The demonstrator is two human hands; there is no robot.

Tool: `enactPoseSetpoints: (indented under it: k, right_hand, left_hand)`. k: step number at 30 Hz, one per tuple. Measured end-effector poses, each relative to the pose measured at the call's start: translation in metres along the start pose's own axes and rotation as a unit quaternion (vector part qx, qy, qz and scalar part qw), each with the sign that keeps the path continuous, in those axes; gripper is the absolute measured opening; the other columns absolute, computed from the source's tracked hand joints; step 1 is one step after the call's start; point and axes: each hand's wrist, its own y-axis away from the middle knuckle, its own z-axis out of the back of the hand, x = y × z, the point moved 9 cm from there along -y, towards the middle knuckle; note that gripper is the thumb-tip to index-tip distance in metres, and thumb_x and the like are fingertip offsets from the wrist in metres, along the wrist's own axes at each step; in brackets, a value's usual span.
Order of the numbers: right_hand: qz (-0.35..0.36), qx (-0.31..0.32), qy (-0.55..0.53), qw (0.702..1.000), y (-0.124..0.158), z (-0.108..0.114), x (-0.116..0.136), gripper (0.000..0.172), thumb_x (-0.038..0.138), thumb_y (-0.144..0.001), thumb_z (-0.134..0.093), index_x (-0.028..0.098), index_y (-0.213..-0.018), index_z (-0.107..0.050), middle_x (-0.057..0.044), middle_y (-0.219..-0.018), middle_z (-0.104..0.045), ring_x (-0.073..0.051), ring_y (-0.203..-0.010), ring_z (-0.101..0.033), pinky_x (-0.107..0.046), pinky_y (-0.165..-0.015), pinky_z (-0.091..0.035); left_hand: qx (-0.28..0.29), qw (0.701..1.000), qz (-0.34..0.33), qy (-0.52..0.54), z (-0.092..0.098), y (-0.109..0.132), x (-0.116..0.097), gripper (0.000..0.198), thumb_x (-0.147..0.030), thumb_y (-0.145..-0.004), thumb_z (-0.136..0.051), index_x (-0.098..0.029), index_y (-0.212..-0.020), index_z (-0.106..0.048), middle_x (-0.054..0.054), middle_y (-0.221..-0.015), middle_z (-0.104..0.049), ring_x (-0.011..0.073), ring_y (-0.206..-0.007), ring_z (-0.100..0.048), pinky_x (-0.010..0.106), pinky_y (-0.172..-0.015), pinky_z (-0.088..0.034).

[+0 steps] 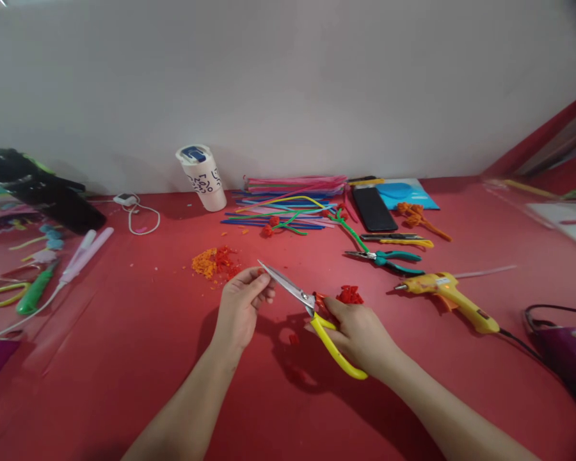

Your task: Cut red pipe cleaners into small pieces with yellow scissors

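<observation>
My right hand (365,334) grips a pair of scissors (288,288) with yellow handles, their blades pointing up and left. At the blade tips, my left hand (242,306) is closed in a pinch on a tiny red piece (261,272), mostly covered by the fingers. Another red bit (319,301) shows by the scissors' pivot at my right fingers. Just beyond that hand lies a clump of red pieces (349,295). Orange trimmings (204,263) and red trimmings (224,258) are heaped on the red table (139,358) past my left hand.
Pipe cleaners (292,186) lie along the wall beside a white tumbler (202,179). To the right are a phone (374,209), pliers (386,258), a box cutter (398,239) and a yellow glue gun (454,298) with its cord. A black bottle (48,192) and a green-handled tool (36,291) lie left.
</observation>
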Motion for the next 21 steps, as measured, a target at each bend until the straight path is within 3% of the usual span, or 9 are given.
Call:
enactPoseSetpoints:
  k: [3, 7, 9, 12, 15, 21]
  right_hand:
    - [-0.032, -0.019, -0.183, 0.982, -0.002, 0.007, 0.001, 0.028, 0.045, -0.068, -0.049, 0.019, -0.060, -0.041, 0.005, -0.049, -0.039, -0.008, -0.043, -0.034, -0.020, -0.042, -0.024]
    - [-0.093, -0.010, -0.407, 0.909, -0.002, 0.004, 0.000, 0.026, 0.043, -0.068, -0.049, 0.018, -0.072, -0.049, 0.008, -0.042, -0.037, -0.006, -0.035, -0.033, -0.019, -0.037, -0.027]
    - [-0.110, -0.002, -0.460, 0.881, -0.001, 0.000, -0.001, 0.026, 0.042, -0.068, -0.050, 0.018, -0.077, -0.049, 0.011, -0.037, -0.034, -0.005, -0.029, -0.030, -0.019, -0.033, -0.027]
    - [-0.111, 0.014, -0.484, 0.868, 0.000, -0.005, 0.000, 0.025, 0.040, -0.066, -0.054, 0.018, -0.074, -0.048, 0.012, -0.035, -0.035, -0.004, -0.026, -0.027, -0.018, -0.031, -0.027]
    - [-0.109, 0.020, -0.479, 0.871, 0.001, -0.006, 0.000, 0.021, 0.037, -0.066, -0.055, 0.018, -0.070, -0.047, 0.012, -0.035, -0.036, -0.003, -0.026, -0.028, -0.017, -0.030, -0.025]
    - [-0.100, 0.015, -0.454, 0.886, 0.000, -0.003, 0.000, 0.012, 0.026, -0.066, -0.051, 0.019, -0.061, -0.043, 0.011, -0.036, -0.033, -0.003, -0.029, -0.030, -0.017, -0.032, -0.023]
  left_hand:
    - [0.055, 0.997, 0.060, -0.016, -0.014, 0.006, 0.015, 0.008, -0.018, -0.065, -0.061, -0.012, -0.069, -0.057, 0.000, -0.058, -0.058, 0.0050, -0.046, -0.049, 0.016, -0.045, -0.037]
    - [0.149, 0.977, 0.151, -0.037, -0.036, 0.021, 0.040, 0.011, -0.021, -0.065, -0.061, -0.011, -0.066, -0.056, 0.001, -0.057, -0.057, 0.0050, -0.044, -0.048, 0.016, -0.043, -0.035]
    - [0.178, 0.963, 0.195, -0.048, -0.043, 0.029, 0.051, 0.012, -0.022, -0.064, -0.062, -0.011, -0.066, -0.056, 0.001, -0.055, -0.057, 0.0046, -0.042, -0.047, 0.016, -0.042, -0.035]
    - [0.199, 0.949, 0.239, -0.058, -0.046, 0.035, 0.062, 0.013, -0.022, -0.062, -0.064, -0.011, -0.066, -0.057, 0.001, -0.055, -0.057, 0.0042, -0.041, -0.047, 0.015, -0.040, -0.034]
    - [0.201, 0.948, 0.237, -0.064, -0.046, 0.035, 0.064, 0.012, -0.021, -0.062, -0.063, -0.011, -0.066, -0.057, 0.000, -0.055, -0.056, 0.0045, -0.042, -0.048, 0.015, -0.040, -0.034]
    - [0.157, 0.968, 0.123, -0.152, -0.039, 0.023, 0.049, 0.014, -0.022, -0.062, -0.063, -0.012, -0.069, -0.057, -0.001, -0.052, -0.056, 0.0080, -0.046, -0.049, 0.020, -0.047, -0.039]
